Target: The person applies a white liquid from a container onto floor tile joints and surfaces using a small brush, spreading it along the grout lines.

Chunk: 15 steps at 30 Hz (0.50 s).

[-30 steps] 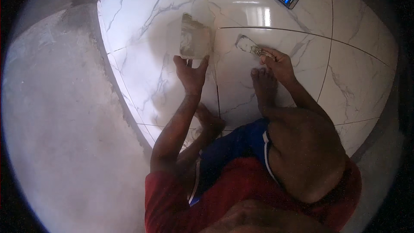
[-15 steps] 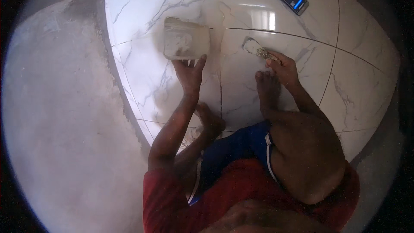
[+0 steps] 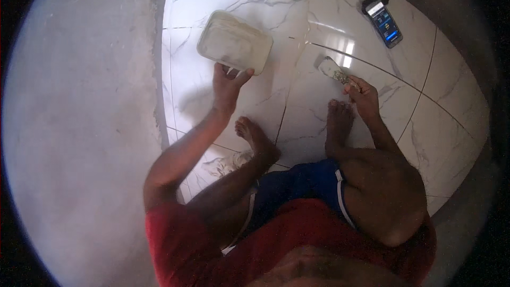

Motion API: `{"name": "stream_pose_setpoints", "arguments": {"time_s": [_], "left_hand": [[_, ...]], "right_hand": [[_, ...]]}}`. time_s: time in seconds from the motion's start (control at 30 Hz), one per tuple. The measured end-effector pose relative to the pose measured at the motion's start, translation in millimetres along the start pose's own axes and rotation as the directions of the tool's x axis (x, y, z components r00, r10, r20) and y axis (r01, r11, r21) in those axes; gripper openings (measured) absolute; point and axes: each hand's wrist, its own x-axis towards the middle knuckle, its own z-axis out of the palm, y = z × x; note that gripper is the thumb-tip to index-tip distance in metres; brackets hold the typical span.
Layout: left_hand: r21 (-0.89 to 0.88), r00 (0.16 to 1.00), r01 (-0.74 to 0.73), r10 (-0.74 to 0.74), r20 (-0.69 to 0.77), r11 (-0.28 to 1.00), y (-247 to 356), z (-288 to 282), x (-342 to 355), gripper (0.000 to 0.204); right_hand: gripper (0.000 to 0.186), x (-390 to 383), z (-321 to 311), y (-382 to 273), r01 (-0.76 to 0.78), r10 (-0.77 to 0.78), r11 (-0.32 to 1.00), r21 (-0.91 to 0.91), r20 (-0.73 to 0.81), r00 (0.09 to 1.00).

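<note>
My left hand point(image 3: 228, 90) is closed on the near edge of a pale rectangular plastic tub point(image 3: 263, 57), held up and tilted so that its inside shows. A whitish paste or residue coats the tub's inside. Away to the right, my right hand point(image 3: 363, 98) grips a small flat scraper point(image 3: 331, 67), its blade pointing away and to the left over the tiles. The scraper's blade is pale and its grip end looks crusted. Whether the blade touches the floor I cannot tell. Fingers hide most of the handle.
Glossy white marbled tiles point(image 3: 303, 106) with dark joints make up the floor. A phone with a lit screen point(image 3: 387, 25) lies at the far right. Rough grey concrete point(image 3: 79, 127) runs along the left. Beside my left foot point(image 3: 257, 141) is a crumpled whitish thing point(image 3: 226, 165).
The tub has tipped and turned clockwise, showing more of its inside, and my left elbow has swung outward. The whole view has shifted; my right hand still grips the scraper.
</note>
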Motion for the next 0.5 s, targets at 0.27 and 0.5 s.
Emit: {"name": "stream_pose_setpoints", "arguments": {"time_s": [0.27, 0.5], "left_hand": [[-0.029, 0.988, -0.097, 0.093, -0.12, 0.995, 15, -60, -48, 0.063], [-0.134, 0.876, -0.212, 0.127, -0.465, 0.968, -51, -122, -23, 0.06]], "right_hand": [[0.051, -13, -8, -45, 0.11, -0.092, 0.983, -0.147, 0.123, 0.988], [0.05, -30, -6, -86, 0.179, -0.144, 0.951, -0.25, 0.153, 0.978]]}}
